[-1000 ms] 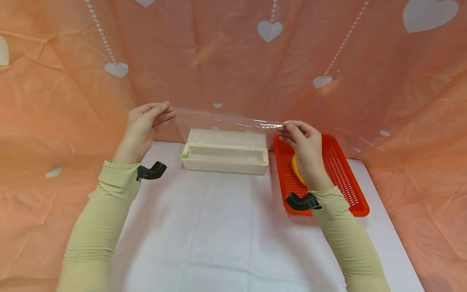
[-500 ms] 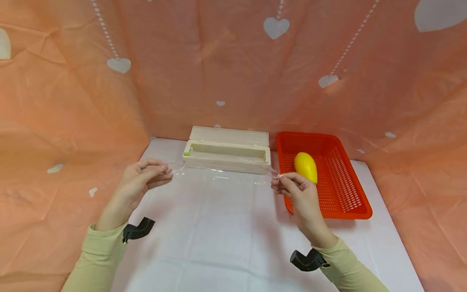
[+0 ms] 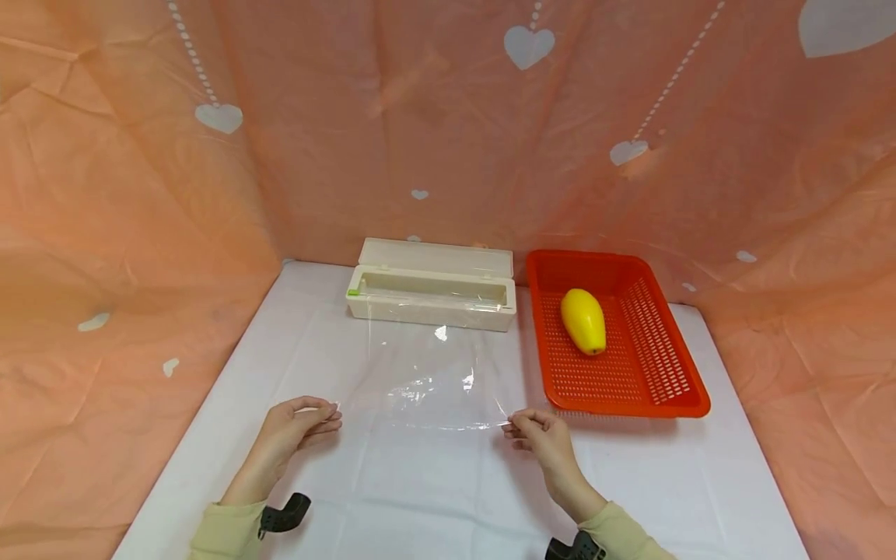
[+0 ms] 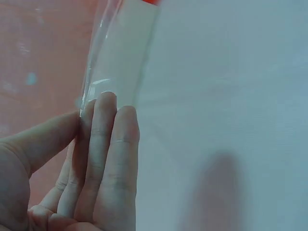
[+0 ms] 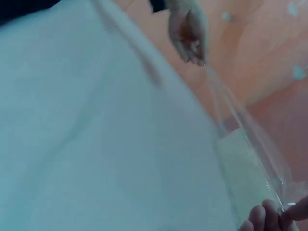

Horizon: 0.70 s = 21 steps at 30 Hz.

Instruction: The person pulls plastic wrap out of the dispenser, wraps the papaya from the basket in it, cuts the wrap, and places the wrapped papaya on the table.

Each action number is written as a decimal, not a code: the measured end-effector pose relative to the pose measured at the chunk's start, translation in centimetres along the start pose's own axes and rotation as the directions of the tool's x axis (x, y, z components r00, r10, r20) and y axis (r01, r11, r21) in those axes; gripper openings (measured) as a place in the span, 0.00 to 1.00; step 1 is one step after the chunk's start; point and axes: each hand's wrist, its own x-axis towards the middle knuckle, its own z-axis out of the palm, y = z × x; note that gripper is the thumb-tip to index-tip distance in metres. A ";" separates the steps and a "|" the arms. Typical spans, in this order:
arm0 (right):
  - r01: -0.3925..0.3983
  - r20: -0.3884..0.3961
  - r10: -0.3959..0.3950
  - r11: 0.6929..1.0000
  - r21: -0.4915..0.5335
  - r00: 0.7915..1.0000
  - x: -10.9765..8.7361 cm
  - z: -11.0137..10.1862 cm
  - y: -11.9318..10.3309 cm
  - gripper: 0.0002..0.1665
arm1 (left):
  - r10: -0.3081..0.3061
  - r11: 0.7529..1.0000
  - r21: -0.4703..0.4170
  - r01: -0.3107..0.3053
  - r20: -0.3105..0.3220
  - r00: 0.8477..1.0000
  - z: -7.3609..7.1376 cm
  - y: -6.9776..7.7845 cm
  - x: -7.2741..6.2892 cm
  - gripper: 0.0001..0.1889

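Observation:
Between my two hands stretches a sheet of clear cling film (image 3: 427, 389), running back to the long cream dispenser box (image 3: 430, 313) whose lid (image 3: 435, 257) stands raised. My left hand (image 3: 294, 435) pinches the film's left front corner between thumb and fingers; the left wrist view shows the thumb (image 4: 53, 132) against the fingers with the film edge between them. The right front corner is pinched by my right hand (image 3: 546, 451). In the right wrist view the film (image 5: 240, 115) slants from the left hand (image 5: 188, 36) past the box (image 5: 245, 178).
To the right of the box stands a red plastic basket (image 3: 637, 408) with a yellow mango-shaped fruit (image 3: 583, 321) in it. A white cloth (image 3: 413, 498) covers the table. Behind it hangs an orange curtain (image 3: 455, 140) with white hearts.
Both hands have come down and back toward the body, drawing the cling film out from the box over the table. The yellow fruit, earlier partly covered by the right hand, is now in full view.

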 end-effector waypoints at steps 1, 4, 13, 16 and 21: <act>-0.018 0.008 0.018 1.000 -0.022 1.000 0.1 -0.1 0.6 0.10 | -0.013 1.000 -0.011 0.013 -0.004 1.000 0.1 -0.6 0.1 0.15; -0.060 0.046 0.064 0.996 -0.073 0.997 0.4 -0.5 2.1 0.11 | -0.050 0.998 -0.043 0.050 0.017 0.999 0.1 -2.2 0.4 0.14; -0.122 0.273 0.193 0.959 -0.257 0.943 0.8 -2.0 4.5 0.13 | -0.126 0.992 -0.001 0.126 0.055 0.990 -0.1 -4.5 0.7 0.14; -0.112 0.322 0.202 0.954 -0.277 0.925 0.8 -2.1 4.7 0.13 | -0.126 0.992 0.018 0.125 0.076 0.989 -0.6 -4.9 0.8 0.13; -0.089 0.360 0.195 0.953 -0.291 0.912 0.5 -2.4 4.8 0.13 | -0.139 0.990 0.041 0.136 0.098 0.985 -1.2 -5.3 0.8 0.14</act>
